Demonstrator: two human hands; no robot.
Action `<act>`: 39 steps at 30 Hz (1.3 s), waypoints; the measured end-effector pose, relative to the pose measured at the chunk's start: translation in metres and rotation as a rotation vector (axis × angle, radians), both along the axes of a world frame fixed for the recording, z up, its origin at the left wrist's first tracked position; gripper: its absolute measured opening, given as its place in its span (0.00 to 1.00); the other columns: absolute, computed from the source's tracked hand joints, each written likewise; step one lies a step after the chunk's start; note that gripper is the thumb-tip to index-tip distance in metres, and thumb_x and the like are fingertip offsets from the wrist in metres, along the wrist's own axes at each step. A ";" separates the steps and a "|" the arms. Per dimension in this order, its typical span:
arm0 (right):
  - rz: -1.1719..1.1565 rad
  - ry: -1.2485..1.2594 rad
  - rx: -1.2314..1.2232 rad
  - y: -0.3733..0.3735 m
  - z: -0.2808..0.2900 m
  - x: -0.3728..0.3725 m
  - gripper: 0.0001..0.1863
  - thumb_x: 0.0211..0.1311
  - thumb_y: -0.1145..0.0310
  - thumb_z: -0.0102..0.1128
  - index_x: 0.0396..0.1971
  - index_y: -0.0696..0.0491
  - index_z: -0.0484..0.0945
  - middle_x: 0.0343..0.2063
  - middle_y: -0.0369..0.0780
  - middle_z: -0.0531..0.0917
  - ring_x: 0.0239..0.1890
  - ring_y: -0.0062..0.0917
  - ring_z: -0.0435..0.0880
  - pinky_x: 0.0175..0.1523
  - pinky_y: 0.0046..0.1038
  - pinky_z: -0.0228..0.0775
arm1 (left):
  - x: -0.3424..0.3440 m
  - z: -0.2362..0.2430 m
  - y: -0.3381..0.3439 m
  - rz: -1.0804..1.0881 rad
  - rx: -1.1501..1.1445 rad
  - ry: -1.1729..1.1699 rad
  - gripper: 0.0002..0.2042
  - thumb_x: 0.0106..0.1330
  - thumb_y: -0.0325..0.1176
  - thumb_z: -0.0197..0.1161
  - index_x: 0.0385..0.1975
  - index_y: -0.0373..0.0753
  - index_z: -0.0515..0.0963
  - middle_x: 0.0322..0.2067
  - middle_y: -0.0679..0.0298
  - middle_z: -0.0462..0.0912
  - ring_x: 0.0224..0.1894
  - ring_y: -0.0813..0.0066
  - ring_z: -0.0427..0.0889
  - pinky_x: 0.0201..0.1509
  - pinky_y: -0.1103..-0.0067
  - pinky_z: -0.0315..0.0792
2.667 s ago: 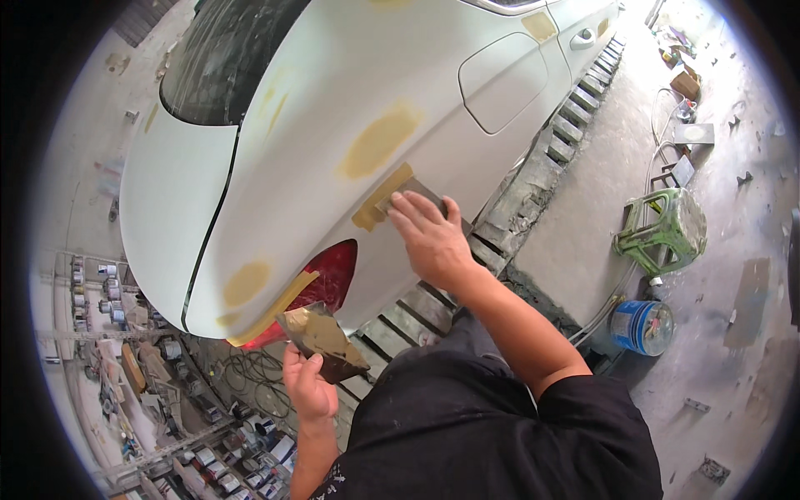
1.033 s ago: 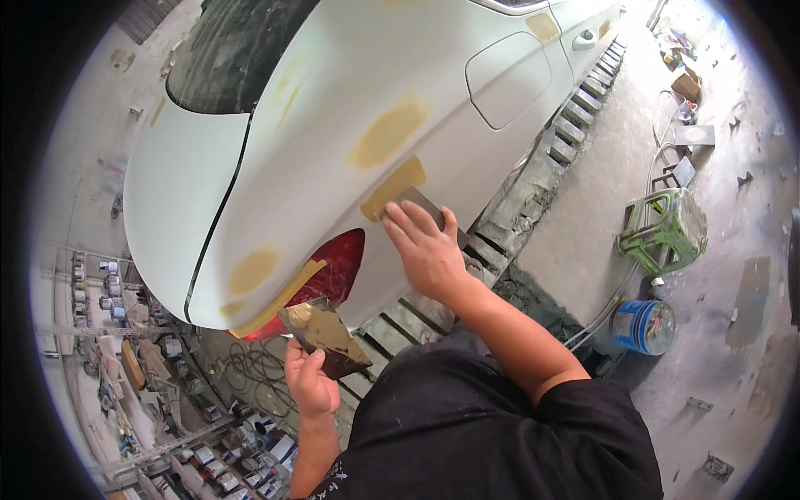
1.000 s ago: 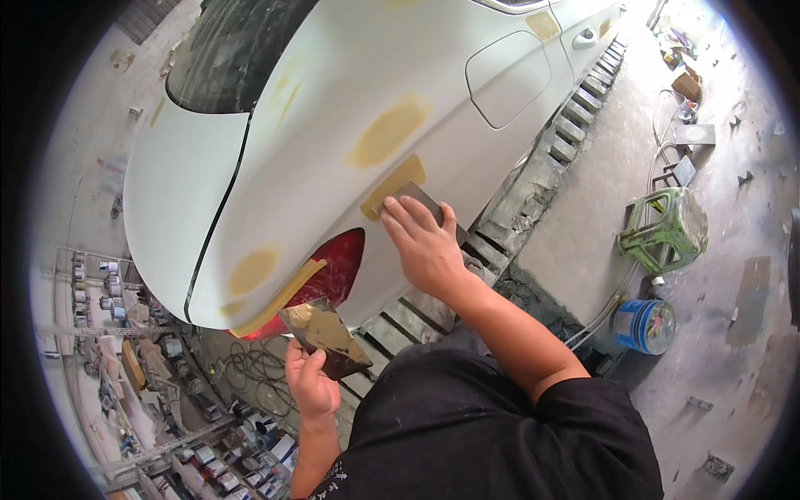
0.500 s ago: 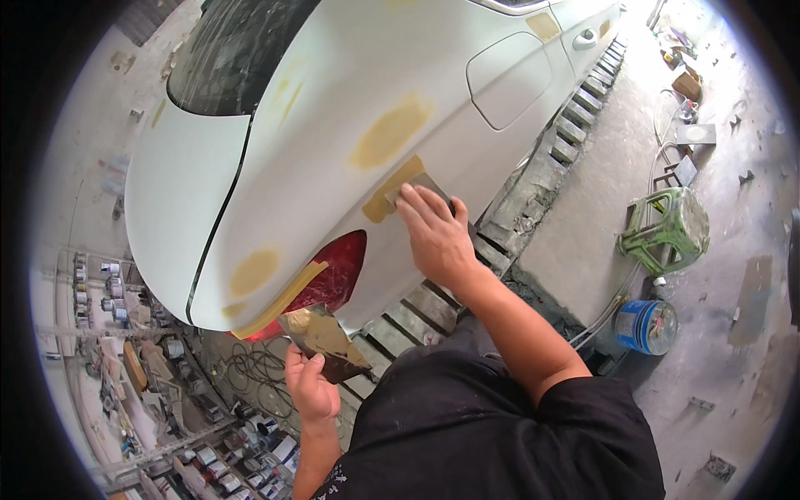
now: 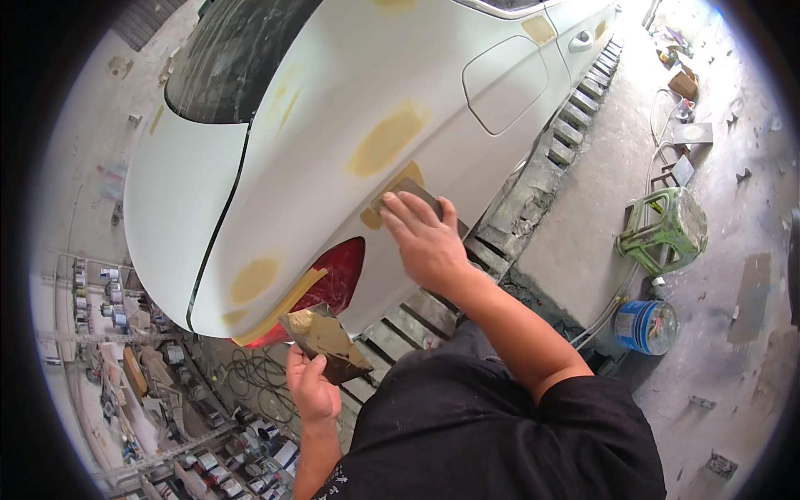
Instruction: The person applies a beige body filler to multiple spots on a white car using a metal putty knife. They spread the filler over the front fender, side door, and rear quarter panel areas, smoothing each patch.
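Right hand (image 5: 427, 246) gripping spreader (image 5: 408, 187), left hand (image 5: 314, 390) pinching smeared plate (image 5: 332, 343), you risk ridging tan filler (image 5: 414, 171) through uneven pressure.

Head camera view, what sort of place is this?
Probably a car body workshop: the white car bears tan, filler-like patches, the left hand holds a plate smeared with similar-coloured paste, and cluttered shelving stands at lower left.

Right hand (image 5: 423, 246): holds flat spreader (image 5: 419, 190) over yellow patch (image 5: 372, 219).
Left hand (image 5: 313, 387): grips yellow-smeared plate (image 5: 330, 343).
Taillight (image 5: 340, 271): red.
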State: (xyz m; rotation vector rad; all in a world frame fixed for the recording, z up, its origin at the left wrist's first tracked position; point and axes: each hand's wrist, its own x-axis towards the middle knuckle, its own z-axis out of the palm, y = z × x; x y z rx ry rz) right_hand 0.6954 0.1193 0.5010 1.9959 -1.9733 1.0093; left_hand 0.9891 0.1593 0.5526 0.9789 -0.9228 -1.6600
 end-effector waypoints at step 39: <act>0.663 -0.452 0.033 0.069 0.009 0.027 0.25 0.61 0.77 0.64 0.60 0.51 0.81 0.69 0.39 0.76 0.68 0.40 0.74 0.69 0.47 0.61 | -0.035 0.006 -0.009 0.071 -0.018 0.155 0.23 0.72 0.19 0.52 0.67 0.34 0.66 0.61 0.57 0.78 0.64 0.64 0.77 0.73 0.63 0.68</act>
